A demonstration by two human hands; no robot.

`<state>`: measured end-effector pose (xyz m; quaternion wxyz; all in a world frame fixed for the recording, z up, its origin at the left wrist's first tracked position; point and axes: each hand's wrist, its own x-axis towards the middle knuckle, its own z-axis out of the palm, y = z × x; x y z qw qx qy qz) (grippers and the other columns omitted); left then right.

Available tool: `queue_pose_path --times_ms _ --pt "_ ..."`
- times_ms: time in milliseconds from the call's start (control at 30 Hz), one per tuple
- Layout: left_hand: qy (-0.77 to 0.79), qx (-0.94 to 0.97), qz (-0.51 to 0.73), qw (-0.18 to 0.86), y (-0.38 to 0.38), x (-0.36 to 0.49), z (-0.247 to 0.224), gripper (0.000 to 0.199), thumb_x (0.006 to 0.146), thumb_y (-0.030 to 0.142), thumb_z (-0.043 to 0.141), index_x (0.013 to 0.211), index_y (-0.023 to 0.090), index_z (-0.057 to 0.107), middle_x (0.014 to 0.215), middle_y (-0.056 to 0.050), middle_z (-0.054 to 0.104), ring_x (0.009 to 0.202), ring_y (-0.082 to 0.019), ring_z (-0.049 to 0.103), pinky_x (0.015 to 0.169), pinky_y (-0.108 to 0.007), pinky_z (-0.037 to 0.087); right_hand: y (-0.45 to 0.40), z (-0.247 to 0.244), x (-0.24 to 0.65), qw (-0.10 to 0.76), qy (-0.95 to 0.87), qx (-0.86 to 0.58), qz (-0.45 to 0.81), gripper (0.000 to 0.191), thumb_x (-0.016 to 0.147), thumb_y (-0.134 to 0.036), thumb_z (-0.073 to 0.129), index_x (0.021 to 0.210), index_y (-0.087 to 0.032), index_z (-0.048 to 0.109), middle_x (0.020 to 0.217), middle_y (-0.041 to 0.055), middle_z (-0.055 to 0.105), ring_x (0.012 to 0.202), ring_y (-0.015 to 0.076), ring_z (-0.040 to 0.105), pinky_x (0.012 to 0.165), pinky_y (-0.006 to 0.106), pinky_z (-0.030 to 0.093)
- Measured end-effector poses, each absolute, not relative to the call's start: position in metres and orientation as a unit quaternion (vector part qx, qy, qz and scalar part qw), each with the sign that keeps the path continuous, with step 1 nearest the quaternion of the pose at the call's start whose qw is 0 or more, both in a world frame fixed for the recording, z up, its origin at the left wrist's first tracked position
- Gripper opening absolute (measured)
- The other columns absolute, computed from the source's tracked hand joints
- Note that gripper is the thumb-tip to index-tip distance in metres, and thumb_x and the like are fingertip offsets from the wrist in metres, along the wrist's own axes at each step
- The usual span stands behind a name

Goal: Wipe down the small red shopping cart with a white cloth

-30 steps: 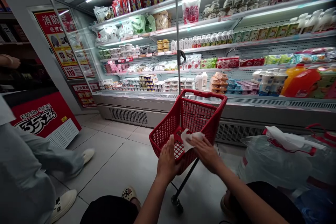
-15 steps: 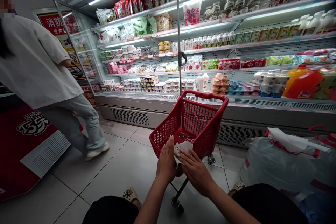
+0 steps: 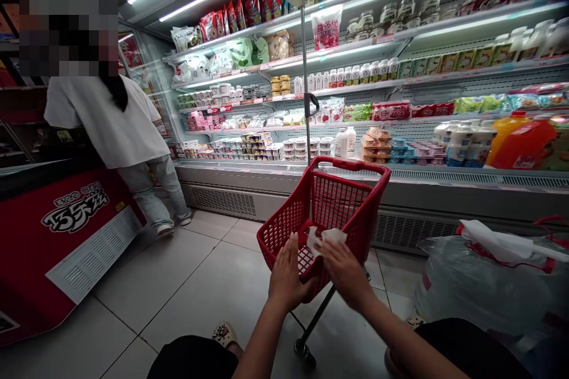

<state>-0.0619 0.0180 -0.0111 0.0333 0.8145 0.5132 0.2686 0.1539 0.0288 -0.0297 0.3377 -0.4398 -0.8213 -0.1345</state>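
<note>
A red plastic shopping cart [image 3: 284,219] stands before me on a wheeled frame. My left hand [image 3: 288,275] is at its near edge, with the fingers stretched out together and nothing visible in them. A crumpled white tissue [image 3: 332,235] shows beyond the fingertips of my right hand [image 3: 344,266], which presses it at the near right side of the basket. Part of the tissue hangs loose to the left, toward the inside. My right palm hides the spot beneath it. Through the basket's grid walls its red bottom can be seen.
A long refrigerated shelf [image 3: 249,169] of dairy and drinks runs behind the cart. At right are large clear bottles [image 3: 471,278] in wrapping. A red freezer [image 3: 84,237] stands left, with a person in a white shirt [image 3: 115,124] beside it. A metal pole [image 3: 306,77] rises above the cart.
My hands have come apart. The right one has moved right and slightly up with the tissue, while the left stays near the cart's edge. The person at left has walked farther away.
</note>
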Motion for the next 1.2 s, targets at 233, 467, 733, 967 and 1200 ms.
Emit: queue_pose_path --times_ms 233,467,733,967,1200 --pt "0.514 0.813 0.274 0.02 0.02 -0.066 -0.013 0.114 0.081 0.026 0.069 0.167 0.02 -0.005 0.174 -0.012 0.018 0.16 -0.027 0.021 0.129 -0.05 0.027 0.011 -0.027 0.141 0.276 -0.895 -0.33 -0.12 0.058 0.108 -0.021 0.039 0.164 -0.031 0.03 0.158 0.002 0.052 0.15 0.0174 0.042 0.13 0.047 0.023" --pt "0.51 0.816 0.272 0.026 0.021 -0.07 -0.011 0.119 0.086 0.052 0.072 0.166 0.023 -0.011 0.174 -0.014 0.017 0.16 -0.031 0.022 0.128 -0.053 0.026 0.083 -0.022 0.22 0.305 -0.809 -0.48 -0.15 0.051 0.111 -0.034 0.032 0.161 -0.035 0.037 0.156 0.0007 0.054 0.146 0.0198 0.048 0.127 0.05 0.025" --pt "0.59 0.77 0.241 0.027 0.03 -0.046 -0.011 0.123 0.078 0.045 0.077 0.168 0.026 -0.005 0.175 -0.015 -0.001 0.159 -0.046 0.012 0.125 -0.066 0.02 0.022 -0.032 0.138 0.316 -0.85 -0.403 -0.124 0.049 0.109 -0.024 0.035 0.157 -0.024 0.046 0.158 0.0043 0.052 0.152 0.0204 0.039 0.125 0.047 0.033" --pt "0.591 0.754 0.284 -0.038 0.022 -0.042 -0.014 0.119 0.082 0.048 0.073 0.168 0.026 -0.007 0.176 -0.014 -0.001 0.16 -0.045 0.007 0.125 -0.069 0.009 0.03 -0.016 0.165 0.265 -0.892 -0.352 -0.102 0.053 0.11 -0.024 0.034 0.162 -0.031 0.035 0.158 0.0021 0.052 0.15 0.0179 0.042 0.131 0.049 0.018" --pt "0.593 0.761 0.257 -0.054 0.025 -0.051 -0.012 0.125 0.078 0.051 0.078 0.168 0.026 -0.006 0.176 -0.014 0.007 0.161 -0.041 0.006 0.126 -0.066 0.009 0.059 -0.014 0.199 0.294 -0.829 -0.458 -0.129 0.05 0.111 -0.029 0.032 0.161 -0.03 0.038 0.157 0.0033 0.052 0.148 0.0195 0.045 0.128 0.05 0.026"
